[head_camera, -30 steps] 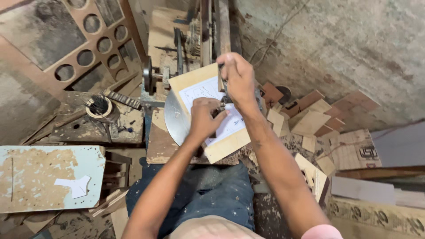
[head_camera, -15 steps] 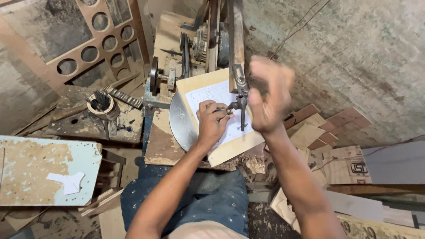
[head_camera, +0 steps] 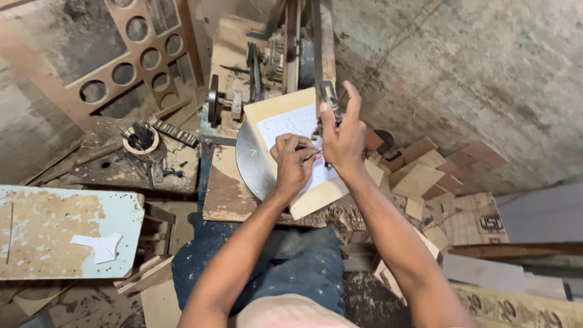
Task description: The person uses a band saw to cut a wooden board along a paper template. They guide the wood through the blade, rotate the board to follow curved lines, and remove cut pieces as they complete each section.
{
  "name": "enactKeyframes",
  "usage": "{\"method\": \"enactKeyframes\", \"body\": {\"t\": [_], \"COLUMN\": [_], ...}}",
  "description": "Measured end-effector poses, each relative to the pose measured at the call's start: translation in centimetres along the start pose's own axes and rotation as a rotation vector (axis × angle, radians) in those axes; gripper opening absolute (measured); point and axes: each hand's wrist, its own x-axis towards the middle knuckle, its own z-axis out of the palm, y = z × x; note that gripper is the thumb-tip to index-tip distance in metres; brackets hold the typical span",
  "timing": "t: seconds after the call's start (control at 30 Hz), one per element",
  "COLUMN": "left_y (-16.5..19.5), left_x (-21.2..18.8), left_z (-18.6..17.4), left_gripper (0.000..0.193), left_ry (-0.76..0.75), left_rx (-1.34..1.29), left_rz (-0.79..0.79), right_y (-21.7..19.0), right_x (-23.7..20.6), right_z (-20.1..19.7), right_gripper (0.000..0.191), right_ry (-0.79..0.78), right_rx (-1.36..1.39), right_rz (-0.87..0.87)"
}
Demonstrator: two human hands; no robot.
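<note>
A pale wooden board [head_camera: 314,199] with a white paper pattern [head_camera: 290,123] glued on it lies on the round metal table [head_camera: 248,163] of a scroll saw. My left hand [head_camera: 294,163] rests on the paper, its fingertips pinched on the thin saw blade [head_camera: 311,157]. My right hand [head_camera: 342,138] is just beside it, thumb and fingers closed on the blade clamp [head_camera: 328,97] at the end of the wooden saw arm [head_camera: 320,42]. The two hands touch over the middle of the board.
A tin of thin metal pieces [head_camera: 141,140] stands on the dusty bench to the left. A brown panel with round holes [head_camera: 124,70] leans behind it. A worn light-blue board [head_camera: 54,234] carries a white paper cut-out. Wood offcuts [head_camera: 434,173] are piled on the right.
My right hand left the far edge of the board, swung up and came down on the clamp of the saw arm. My left hand stayed on the paper.
</note>
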Motion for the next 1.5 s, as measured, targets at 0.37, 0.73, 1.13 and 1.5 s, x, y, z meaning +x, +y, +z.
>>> {"method": "enactKeyframes", "body": {"t": [0.37,0.73,1.13,1.5], "left_y": [-0.8,0.4,-0.1,-1.2], "left_x": [-1.5,-1.9,-0.9,-2.7], "left_z": [-3.0,-5.3,-4.8,-2.1], "left_gripper": [0.028,0.069,0.059,0.02], "left_ry": [0.009,-0.145,0.095,0.025], "left_rx": [0.013,0.468,-0.959,-0.492], "left_rz": [-0.049,-0.498,-0.773,-0.039], "right_y": [-2.5,9.1,12.1,9.6], "right_x": [2.5,-1.7,-3.9,-13.0], "right_z": [-8.5,-0.8,-3.5,-7.0], "right_gripper": [0.074,0.042,0.05,0.053], "right_ry": [-0.496,-0.311,-0.465,-0.418], "right_rx": [1.025,-0.386,0.719,1.491], "right_rz": [0.064,0.173,0.774,1.214]}}
